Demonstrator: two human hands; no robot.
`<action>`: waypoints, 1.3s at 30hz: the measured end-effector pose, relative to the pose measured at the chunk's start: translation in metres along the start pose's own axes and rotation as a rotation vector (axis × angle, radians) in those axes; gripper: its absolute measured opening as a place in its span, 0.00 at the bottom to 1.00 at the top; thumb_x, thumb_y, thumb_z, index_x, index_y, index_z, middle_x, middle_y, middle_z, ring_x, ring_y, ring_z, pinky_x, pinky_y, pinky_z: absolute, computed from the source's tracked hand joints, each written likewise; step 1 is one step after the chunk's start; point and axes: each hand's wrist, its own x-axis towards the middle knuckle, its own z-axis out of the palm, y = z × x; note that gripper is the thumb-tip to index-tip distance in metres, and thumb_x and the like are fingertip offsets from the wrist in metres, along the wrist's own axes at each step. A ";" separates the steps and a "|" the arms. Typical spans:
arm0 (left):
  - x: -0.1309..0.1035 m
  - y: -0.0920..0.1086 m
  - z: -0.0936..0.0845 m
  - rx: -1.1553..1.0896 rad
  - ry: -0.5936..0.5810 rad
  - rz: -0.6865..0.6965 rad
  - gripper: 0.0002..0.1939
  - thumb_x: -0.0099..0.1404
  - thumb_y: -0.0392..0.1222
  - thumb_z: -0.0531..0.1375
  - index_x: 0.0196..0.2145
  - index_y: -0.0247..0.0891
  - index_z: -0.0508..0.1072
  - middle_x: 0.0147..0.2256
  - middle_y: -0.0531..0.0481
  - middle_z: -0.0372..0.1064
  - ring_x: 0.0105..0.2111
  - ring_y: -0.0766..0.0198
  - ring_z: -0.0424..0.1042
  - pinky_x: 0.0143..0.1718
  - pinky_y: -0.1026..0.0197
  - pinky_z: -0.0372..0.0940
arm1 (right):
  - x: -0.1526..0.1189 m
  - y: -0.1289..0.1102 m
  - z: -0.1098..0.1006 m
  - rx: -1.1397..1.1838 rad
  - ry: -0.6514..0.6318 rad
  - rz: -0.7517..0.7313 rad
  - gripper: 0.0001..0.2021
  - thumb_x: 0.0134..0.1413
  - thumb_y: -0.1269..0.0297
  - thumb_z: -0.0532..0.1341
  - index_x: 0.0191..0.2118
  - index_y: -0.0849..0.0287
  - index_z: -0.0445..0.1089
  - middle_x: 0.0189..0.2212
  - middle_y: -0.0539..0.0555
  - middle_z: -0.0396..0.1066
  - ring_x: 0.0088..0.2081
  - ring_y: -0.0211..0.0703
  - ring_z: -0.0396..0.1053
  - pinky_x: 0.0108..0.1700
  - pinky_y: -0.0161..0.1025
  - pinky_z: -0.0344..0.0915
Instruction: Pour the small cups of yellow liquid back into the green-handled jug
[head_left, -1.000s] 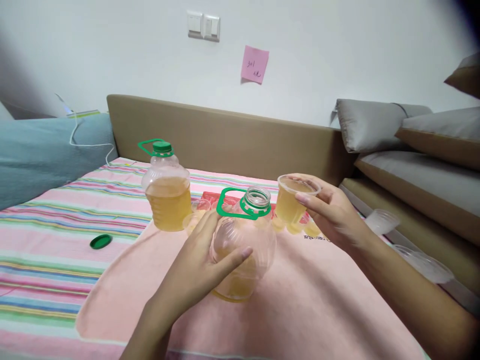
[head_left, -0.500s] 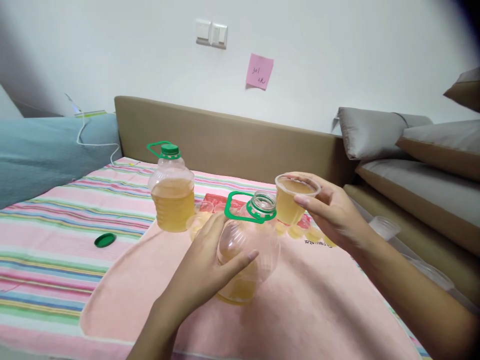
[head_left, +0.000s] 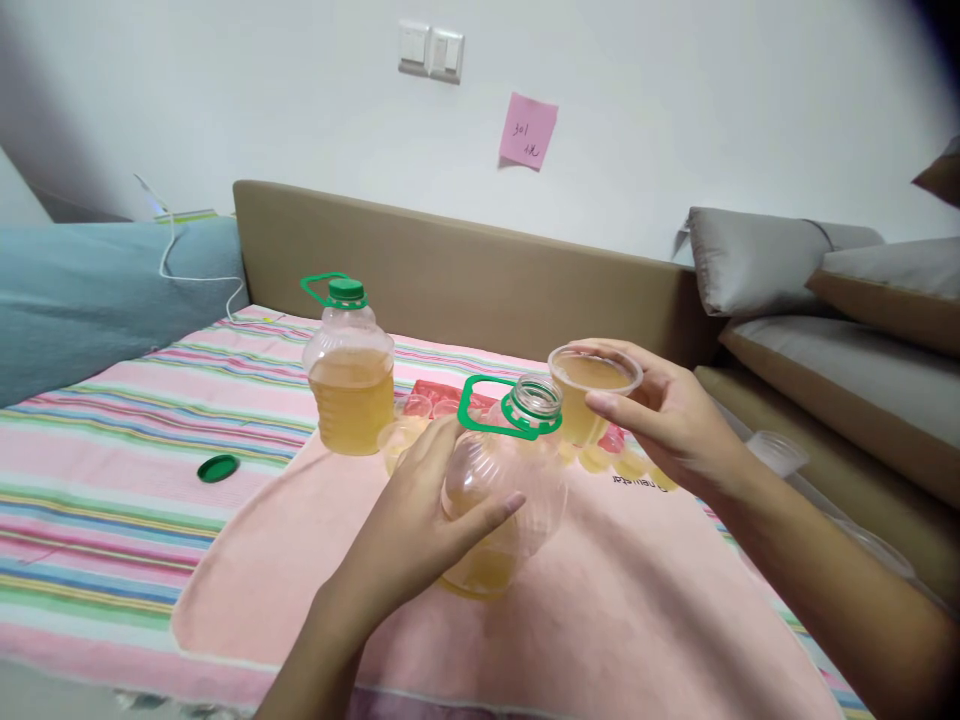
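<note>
The left hand (head_left: 427,510) grips the uncapped clear bottle (head_left: 536,490), palm on its left flank and thumb across its front. The right hand (head_left: 664,405) grips a clear plastic cup (head_left: 583,420) of yellow liquid by its upper wall, just right of the uncapped bottle's neck; the bottle thus stands between the hands. A second ago a gap showed between the cup's rim and that neck; now the two overlap in the view, though whether they touch cannot be told. Low in the uncapped bottle lies similar liquid.

Under it spreads a pink cloth (head_left: 600,620), printed "newstar", upside down, to its right. Small cups of yellow liquid (head_left: 632,464) stand beyond it to the right. Farther back and left stands a capped bottle (head_left: 354,405), fuller; well left lies a loose green cap (head_left: 218,468) on a striped sheet (head_left: 112,440). On the wall above and behind, a pink sticky note (head_left: 529,132) reads "301", with illegible writing below.
</note>
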 end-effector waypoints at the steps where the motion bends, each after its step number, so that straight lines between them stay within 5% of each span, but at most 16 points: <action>1: 0.000 0.000 0.000 -0.001 0.000 -0.002 0.24 0.72 0.65 0.66 0.51 0.45 0.71 0.62 0.42 0.70 0.66 0.40 0.66 0.67 0.36 0.62 | 0.000 0.000 0.000 -0.006 0.000 -0.003 0.24 0.54 0.50 0.78 0.54 0.49 0.79 0.56 0.55 0.81 0.59 0.56 0.78 0.62 0.52 0.76; 10: -0.001 0.002 -0.001 -0.002 -0.003 0.002 0.27 0.73 0.64 0.66 0.61 0.50 0.70 0.61 0.47 0.71 0.62 0.43 0.68 0.61 0.40 0.66 | 0.002 -0.005 -0.001 -0.023 -0.002 -0.023 0.24 0.52 0.52 0.79 0.54 0.50 0.80 0.55 0.55 0.82 0.59 0.55 0.78 0.62 0.52 0.75; 17: -0.001 0.005 -0.002 -0.010 -0.006 -0.020 0.23 0.72 0.63 0.67 0.52 0.45 0.71 0.58 0.44 0.71 0.64 0.41 0.67 0.66 0.38 0.61 | 0.003 -0.011 -0.003 -0.085 -0.030 -0.048 0.22 0.53 0.51 0.79 0.52 0.49 0.80 0.54 0.54 0.82 0.58 0.56 0.78 0.61 0.51 0.76; 28: -0.001 0.004 -0.001 -0.008 -0.002 -0.028 0.25 0.72 0.65 0.66 0.55 0.46 0.70 0.56 0.45 0.72 0.62 0.42 0.68 0.63 0.40 0.62 | 0.006 -0.028 -0.007 -0.232 -0.069 -0.072 0.20 0.53 0.56 0.79 0.51 0.45 0.80 0.54 0.52 0.82 0.58 0.58 0.79 0.61 0.56 0.78; 39: -0.001 0.001 0.000 0.028 0.004 -0.019 0.23 0.72 0.64 0.66 0.51 0.44 0.71 0.50 0.47 0.70 0.51 0.47 0.70 0.52 0.45 0.65 | 0.011 -0.031 -0.016 -0.317 -0.152 -0.121 0.23 0.54 0.56 0.79 0.55 0.42 0.79 0.56 0.51 0.81 0.60 0.59 0.78 0.63 0.57 0.76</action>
